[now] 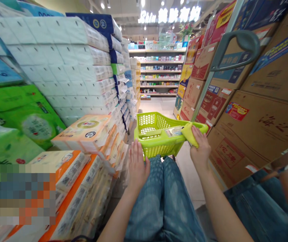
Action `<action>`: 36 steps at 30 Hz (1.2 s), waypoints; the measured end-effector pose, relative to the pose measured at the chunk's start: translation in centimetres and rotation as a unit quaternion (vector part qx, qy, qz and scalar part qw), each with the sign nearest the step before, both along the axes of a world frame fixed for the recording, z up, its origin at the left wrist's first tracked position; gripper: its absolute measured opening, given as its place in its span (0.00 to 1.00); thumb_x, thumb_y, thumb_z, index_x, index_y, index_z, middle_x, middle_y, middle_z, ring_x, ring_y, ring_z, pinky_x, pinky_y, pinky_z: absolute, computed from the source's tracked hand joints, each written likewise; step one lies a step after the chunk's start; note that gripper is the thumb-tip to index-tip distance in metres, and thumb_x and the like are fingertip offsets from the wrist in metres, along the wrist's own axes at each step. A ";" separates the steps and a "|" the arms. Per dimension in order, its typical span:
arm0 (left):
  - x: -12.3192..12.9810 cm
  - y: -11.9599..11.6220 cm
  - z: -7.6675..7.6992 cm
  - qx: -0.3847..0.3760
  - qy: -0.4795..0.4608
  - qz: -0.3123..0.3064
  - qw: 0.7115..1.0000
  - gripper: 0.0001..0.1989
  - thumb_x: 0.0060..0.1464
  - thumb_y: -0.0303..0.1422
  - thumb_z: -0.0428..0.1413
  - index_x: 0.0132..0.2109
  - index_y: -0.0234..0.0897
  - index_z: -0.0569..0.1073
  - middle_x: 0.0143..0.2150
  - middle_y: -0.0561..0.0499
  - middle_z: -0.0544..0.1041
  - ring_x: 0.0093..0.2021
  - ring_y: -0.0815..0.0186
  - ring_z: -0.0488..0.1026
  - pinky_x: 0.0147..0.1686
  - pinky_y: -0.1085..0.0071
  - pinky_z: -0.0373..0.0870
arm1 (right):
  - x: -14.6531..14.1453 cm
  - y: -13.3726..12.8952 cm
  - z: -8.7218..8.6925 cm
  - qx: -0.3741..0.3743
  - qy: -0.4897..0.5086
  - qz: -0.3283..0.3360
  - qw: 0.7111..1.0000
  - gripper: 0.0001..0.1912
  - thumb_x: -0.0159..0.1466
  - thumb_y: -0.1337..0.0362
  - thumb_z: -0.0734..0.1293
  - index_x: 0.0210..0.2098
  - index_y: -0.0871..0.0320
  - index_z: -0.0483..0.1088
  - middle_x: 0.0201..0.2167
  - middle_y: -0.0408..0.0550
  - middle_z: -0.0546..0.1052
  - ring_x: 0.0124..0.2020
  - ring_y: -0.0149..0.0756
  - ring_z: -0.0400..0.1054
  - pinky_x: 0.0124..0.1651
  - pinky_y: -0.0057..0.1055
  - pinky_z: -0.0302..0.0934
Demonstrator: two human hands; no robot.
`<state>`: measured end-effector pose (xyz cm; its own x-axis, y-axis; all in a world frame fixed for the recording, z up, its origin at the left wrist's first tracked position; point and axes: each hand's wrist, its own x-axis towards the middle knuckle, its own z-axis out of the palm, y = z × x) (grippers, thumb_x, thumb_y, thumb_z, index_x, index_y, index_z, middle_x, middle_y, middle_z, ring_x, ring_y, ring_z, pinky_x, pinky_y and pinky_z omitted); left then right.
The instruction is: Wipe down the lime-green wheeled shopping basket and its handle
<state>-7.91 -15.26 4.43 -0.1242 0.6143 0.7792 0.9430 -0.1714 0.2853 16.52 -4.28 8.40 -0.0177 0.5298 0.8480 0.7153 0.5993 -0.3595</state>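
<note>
A lime-green shopping basket with perforated walls is in front of my knees. A long grey pole rises from its right side to a dark grey loop handle. My left hand rests against the basket's near left corner, fingers stretched out and holding nothing. In my right hand is a yellow cloth, pressed onto the basket's right rim. Just left of the cloth, a pale label is on the rim. The inside of the basket shows bare mesh.
Stacked tissue packs line the left side, with orange packs lower and nearer. Cardboard cartons are piled along the right. Another person's denim-clad leg is at lower right. Product shelves stand at the aisle's far end.
</note>
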 end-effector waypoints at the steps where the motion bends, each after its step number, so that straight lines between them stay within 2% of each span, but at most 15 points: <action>1: 0.3 0.0 0.3 0.016 -0.002 0.001 1.000 0.39 0.62 0.26 0.48 0.74 0.33 0.38 0.74 0.35 0.50 0.75 0.54 0.41 0.69 0.47 0.50 | 1.6 1.2 0.3 -0.011 0.000 -0.005 1.000 0.41 0.51 0.77 0.56 0.63 0.54 0.66 0.61 0.50 0.72 0.65 0.42 0.63 0.70 0.53 0.50; 3: 1.3 0.1 1.4 0.048 0.014 -0.009 0.999 0.38 0.61 0.25 0.48 0.73 0.32 0.39 0.73 0.35 0.53 0.75 0.56 0.41 0.70 0.49 0.50 | 4.2 3.2 1.2 -0.042 -0.048 0.028 0.998 0.38 0.50 0.77 0.58 0.60 0.57 0.70 0.59 0.53 0.74 0.62 0.44 0.66 0.67 0.53 0.55; 5: 2.4 0.4 3.0 0.048 0.070 -0.053 0.995 0.37 0.61 0.24 0.46 0.73 0.31 0.40 0.72 0.37 0.56 0.75 0.58 0.44 0.70 0.53 0.50 | 5.7 4.6 2.4 -0.067 -0.101 0.070 0.990 0.35 0.50 0.77 0.59 0.57 0.59 0.72 0.56 0.55 0.76 0.58 0.45 0.69 0.64 0.50 0.60; 8: 4.3 1.4 5.1 -0.043 0.151 -0.104 0.982 0.36 0.60 0.25 0.45 0.73 0.29 0.44 0.74 0.41 0.53 0.74 0.59 0.47 0.71 0.57 0.48 | 6.2 5.5 3.7 -0.097 -0.140 0.077 0.982 0.33 0.50 0.77 0.59 0.54 0.59 0.74 0.51 0.53 0.79 0.53 0.44 0.71 0.58 0.43 0.65; 10: 5.1 2.1 5.6 -0.070 0.157 -0.088 0.981 0.37 0.59 0.27 0.47 0.72 0.26 0.45 0.74 0.40 0.52 0.74 0.57 0.48 0.71 0.56 0.49 | 6.0 5.6 4.2 -0.116 -0.144 0.046 0.982 0.31 0.50 0.77 0.60 0.52 0.58 0.75 0.47 0.52 0.81 0.49 0.44 0.73 0.53 0.39 0.67; 13: 5.5 2.6 5.4 -0.082 0.146 -0.051 0.985 0.37 0.59 0.28 0.47 0.73 0.28 0.45 0.72 0.40 0.57 0.71 0.57 0.55 0.70 0.56 0.50 | 5.2 5.2 4.4 -0.127 -0.139 0.018 0.982 0.28 0.51 0.76 0.61 0.48 0.57 0.77 0.43 0.51 0.82 0.45 0.43 0.75 0.48 0.35 0.68; 15: 5.1 2.4 5.1 -0.082 0.140 -0.041 0.986 0.37 0.59 0.28 0.47 0.73 0.29 0.45 0.71 0.41 0.60 0.70 0.56 0.58 0.70 0.56 0.50 | 4.5 4.6 4.4 -0.118 -0.132 0.019 0.984 0.27 0.51 0.76 0.60 0.48 0.57 0.77 0.43 0.51 0.82 0.45 0.44 0.75 0.48 0.35 0.68; 23: 2.3 1.2 5.0 -0.056 0.097 -0.019 0.993 0.35 0.60 0.27 0.47 0.72 0.31 0.47 0.71 0.41 0.61 0.71 0.56 0.55 0.70 0.53 0.50 | 1.1 0.8 4.3 -0.078 -0.105 0.021 0.991 0.27 0.51 0.76 0.60 0.47 0.57 0.76 0.43 0.52 0.81 0.47 0.47 0.74 0.51 0.43 0.68; 27: 1.1 1.3 3.8 -0.038 0.084 -0.019 0.996 0.36 0.61 0.26 0.46 0.73 0.32 0.43 0.72 0.40 0.57 0.72 0.55 0.53 0.70 0.52 0.50 | -0.3 -1.6 2.6 -0.023 -0.024 0.028 0.999 0.29 0.52 0.76 0.59 0.51 0.54 0.75 0.46 0.49 0.80 0.50 0.45 0.73 0.57 0.45 0.67; 30: 0.8 1.6 2.7 -0.031 0.089 -0.016 0.995 0.37 0.61 0.26 0.46 0.74 0.32 0.40 0.73 0.39 0.55 0.73 0.54 0.51 0.69 0.51 0.52 | -0.8 -3.0 0.7 0.008 0.025 0.015 1.000 0.34 0.53 0.76 0.58 0.56 0.52 0.72 0.53 0.49 0.78 0.57 0.44 0.70 0.63 0.49 0.62; 33: 1.2 1.8 1.9 -0.022 0.103 -0.007 0.994 0.38 0.62 0.26 0.46 0.74 0.31 0.39 0.73 0.37 0.55 0.73 0.53 0.50 0.68 0.52 0.54 | -1.3 -3.6 -1.0 0.009 0.055 0.009 0.998 0.37 0.54 0.77 0.56 0.62 0.51 0.67 0.60 0.48 0.73 0.64 0.43 0.65 0.68 0.53 0.56; 36: 1.9 2.0 1.6 -0.012 0.115 0.002 0.993 0.38 0.62 0.25 0.46 0.74 0.31 0.39 0.72 0.37 0.57 0.73 0.54 0.52 0.68 0.54 0.55 | -3.0 -3.9 -2.0 0.003 0.132 -0.011 0.991 0.39 0.56 0.77 0.55 0.66 0.52 0.61 0.65 0.48 0.67 0.69 0.42 0.55 0.71 0.55 0.50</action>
<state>-5.97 -13.31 6.06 0.0530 0.6333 0.7721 0.9845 -0.1627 0.0658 13.49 -8.14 6.38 0.2174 0.5219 0.8248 0.6098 0.5872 -0.5323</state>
